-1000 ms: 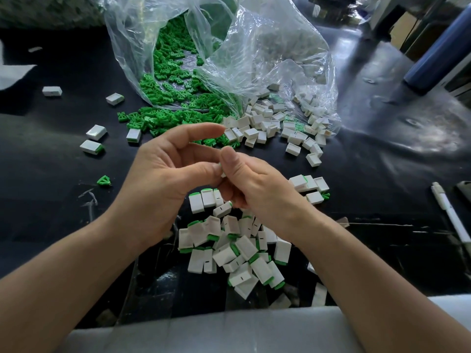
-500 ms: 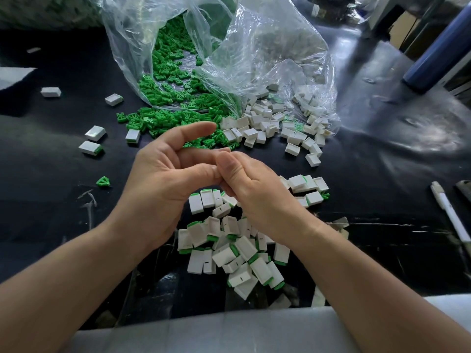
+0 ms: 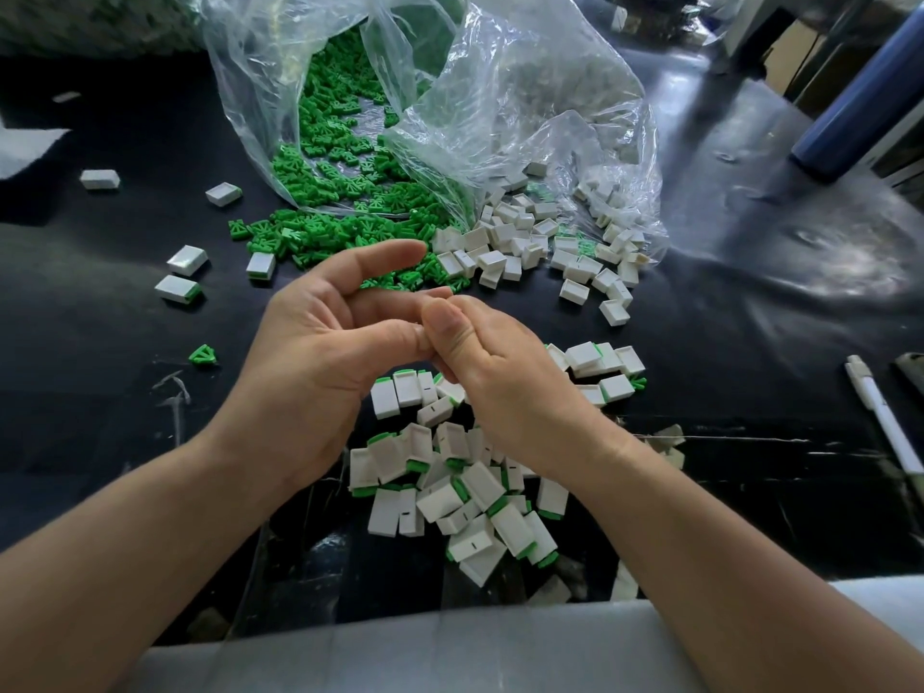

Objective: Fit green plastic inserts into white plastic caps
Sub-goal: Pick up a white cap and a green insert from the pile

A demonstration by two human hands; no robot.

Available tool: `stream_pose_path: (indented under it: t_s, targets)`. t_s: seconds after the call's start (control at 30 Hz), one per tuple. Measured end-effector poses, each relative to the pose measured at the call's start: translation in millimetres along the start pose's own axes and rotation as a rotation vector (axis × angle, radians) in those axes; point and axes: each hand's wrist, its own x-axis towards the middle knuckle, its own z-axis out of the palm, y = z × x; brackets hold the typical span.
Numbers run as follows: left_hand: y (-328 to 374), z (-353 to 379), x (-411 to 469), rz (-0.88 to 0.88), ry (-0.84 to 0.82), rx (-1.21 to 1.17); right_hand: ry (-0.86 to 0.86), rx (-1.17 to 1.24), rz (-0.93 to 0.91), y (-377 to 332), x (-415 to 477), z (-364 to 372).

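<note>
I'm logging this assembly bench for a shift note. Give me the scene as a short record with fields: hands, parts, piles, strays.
Left hand: thumb tip against the other hand, forefinger raised
Right hand: fingers curled; any piece held is hidden
Green inserts: spilling from clear bag, far centre
Empty white caps: beside inserts, to their right
Fitted caps: heap beneath the hands
Strays: loose green insert left, pen far right
</note>
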Motion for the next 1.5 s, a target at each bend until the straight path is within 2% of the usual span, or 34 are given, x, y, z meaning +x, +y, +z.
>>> stream_pose_path:
  t_s: [0.37, 0.63, 0.77, 0.87, 1.07, 1.2, 1.3, 1.5]
  targets:
    - [0.7, 0.1, 1.1, 0.003, -0.023, -0.020, 0.011, 0.008, 0.005, -0.1, 0.0, 0.0]
    - [2.2, 1.7, 2.7, -0.027, -0.040, -0.019, 0.008, 0.188, 0.039, 4.9, 2.3, -4.6]
    - [1.9, 0.9, 3.7, -0.043, -0.004, 0.030, -0.016, 0.165, 0.063, 4.6, 4.3, -10.3]
    - [2.6, -0.6, 3.8, -0.036, 0.019, 0.070, 0.046, 0.140, 0.063, 6.3, 7.2, -14.6]
    - [1.1, 6.3, -3.9, 0.016, -0.114, 0.382, 0.327, -0.106, 0.065, 17.9, 15.9, -35.8]
    - [-2.5, -5.4, 7.0, 0.068, 0.069, 0.529, 0.453, -0.311, 0.092, 29.0, 23.3, -47.9]
    - [-4.7, -16.9, 15.4, 0.148, 0.204, 0.782, 0.513, -0.414, 0.130, 37.3, 28.4, -57.5]
    - [-8.4, -26.0, 21.6, 0.196, 0.246, 1.097, 0.541, -0.583, 0.210, 49.7, 32.9, -67.8]
